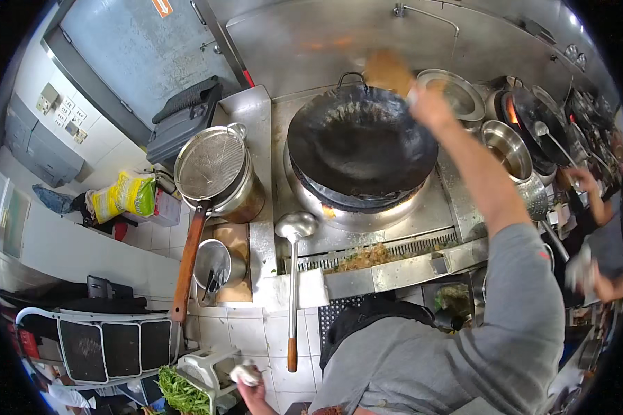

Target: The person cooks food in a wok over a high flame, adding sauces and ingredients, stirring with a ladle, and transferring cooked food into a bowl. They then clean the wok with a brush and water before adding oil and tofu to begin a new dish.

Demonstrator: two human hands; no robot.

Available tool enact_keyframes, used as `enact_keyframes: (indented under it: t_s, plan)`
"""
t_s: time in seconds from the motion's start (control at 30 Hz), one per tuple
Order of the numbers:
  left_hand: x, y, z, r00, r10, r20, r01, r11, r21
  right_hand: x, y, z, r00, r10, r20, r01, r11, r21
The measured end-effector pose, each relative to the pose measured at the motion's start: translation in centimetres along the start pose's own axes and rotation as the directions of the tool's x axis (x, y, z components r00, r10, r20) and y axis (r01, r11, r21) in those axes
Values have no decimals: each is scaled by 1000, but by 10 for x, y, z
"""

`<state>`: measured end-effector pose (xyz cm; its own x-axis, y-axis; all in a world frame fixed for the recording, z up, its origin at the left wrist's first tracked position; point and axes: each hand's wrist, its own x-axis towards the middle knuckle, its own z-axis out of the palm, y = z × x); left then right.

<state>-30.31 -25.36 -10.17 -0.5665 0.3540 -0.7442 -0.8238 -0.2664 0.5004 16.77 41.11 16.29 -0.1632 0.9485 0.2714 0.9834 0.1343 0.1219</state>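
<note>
A large black wok (360, 142) sits on the burner in the middle, with no food visible in it. At its far right rim my right hand (429, 102) is stretched out and closed on a tan, brush-like thing (390, 72), smeared by motion; its exact kind is hard to tell. Down at the lower left, my left hand (255, 395) is closed on a bunched white cloth (246, 374), away from the stove. A steel ladle (296, 225) with a wooden handle end lies across the stove's front edge, left of the wok, touched by neither hand.
Left of the wok, a wooden-handled mesh strainer (210, 160) rests on a steel pot (246, 200). A lower pot (218, 265) holds utensils. Food scraps (367, 257) lie along the front drain. Flame shows at a second wok (533, 117); a co-worker's hand (587, 181) holds a ladle there.
</note>
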Motion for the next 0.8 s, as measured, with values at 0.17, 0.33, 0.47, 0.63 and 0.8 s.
enact_keyframes:
  t_s: [0.17, 0.33, 0.47, 0.63, 0.8]
  plan:
    - [0, 88, 26, 786, 508, 353, -581, 801, 142, -89, -66, -60, 511, -433, 742, 20, 869, 494]
    - [-113, 116, 214, 512, 663, 545, -746, 29, 665, -42, 78, -77, 711, -79, 699, 312, 926, -213]
    - [-101, 147, 245, 709, 401, 580, -682, 598, 421, -52, 115, -74, 986, 154, 56, -156, 988, 22]
    - [-56, 167, 272, 477, 32, 878, -825, 360, 435, -189, 125, 5, 967, 249, 56, -208, 640, 740]
    - [-72, 120, 347, 617, -339, 710, -20, 896, 444, -342, 90, 98, 768, 327, 551, -598, 56, 799]
